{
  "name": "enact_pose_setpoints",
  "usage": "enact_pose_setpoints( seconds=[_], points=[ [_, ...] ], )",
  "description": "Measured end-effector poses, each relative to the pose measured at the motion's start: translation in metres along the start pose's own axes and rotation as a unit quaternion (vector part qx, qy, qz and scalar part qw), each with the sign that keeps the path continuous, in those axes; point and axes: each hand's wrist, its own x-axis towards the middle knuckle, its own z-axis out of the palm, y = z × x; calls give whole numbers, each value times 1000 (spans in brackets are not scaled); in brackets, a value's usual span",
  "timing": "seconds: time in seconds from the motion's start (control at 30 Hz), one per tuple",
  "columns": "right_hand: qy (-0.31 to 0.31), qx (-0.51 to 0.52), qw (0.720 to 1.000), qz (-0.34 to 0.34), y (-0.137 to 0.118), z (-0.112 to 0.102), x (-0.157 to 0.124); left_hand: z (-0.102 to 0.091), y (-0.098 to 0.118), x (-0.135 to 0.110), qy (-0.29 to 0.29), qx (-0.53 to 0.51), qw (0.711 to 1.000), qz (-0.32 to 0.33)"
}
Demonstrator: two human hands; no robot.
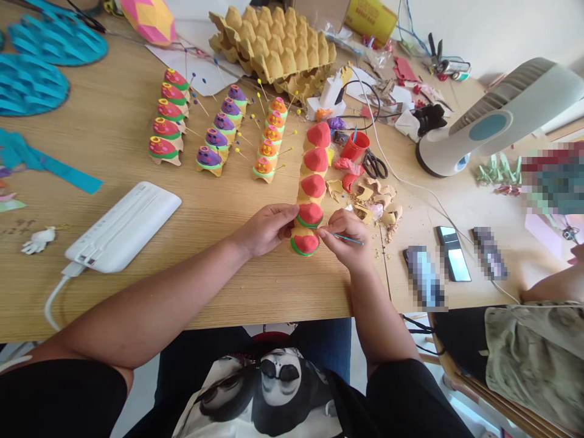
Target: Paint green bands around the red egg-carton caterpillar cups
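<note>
A strip cut from an egg carton [312,188], its bumps capped in red clay, stands lengthwise before me. Green bands circle the two nearest bumps. My left hand [270,230] grips the strip's left side near the second bump, thumb on top. In my right hand [347,237] is a thin blue stick [347,239], pinched with its tip at the gap between the two nearest bumps. Three finished strips with smiling faces lie beyond: a red one [168,121], a purple one [219,135] and an orange one [272,141], with ball-headed pins around them.
At the back are stacked egg trays [278,45]. A white fan [488,115], black scissors [375,164] and carton scraps [381,201] lie to the right, with phones [454,252] nearer. A white power bank [123,228] sits left. Another person's arm [554,281] rests at far right.
</note>
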Motion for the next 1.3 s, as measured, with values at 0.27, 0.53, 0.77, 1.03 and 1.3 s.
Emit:
enact_pose_setpoints(
  seconds=[0.27, 0.53, 0.77, 1.03, 1.3],
  points=[
    [7, 32, 999, 15, 0, 2, -1, -2, -1, -1, 2, 1, 1000, -2],
    [6, -23, 1000, 16, 0, 2, -2, -2, -2, 0, -12, 3, 1000, -3],
    [37, 27, 999, 9, 0, 1, -3, -5, -4, 0, 13, 20, 1000, 1],
    [12, 11, 1000, 8, -1, 2, -2, -5, -5, 0, -1, 30, 1000, 10],
    [13, 1, 1000, 11, -1, 2, -3, -4, -3, -1, 6, 20, 1000, 1]
  ],
)
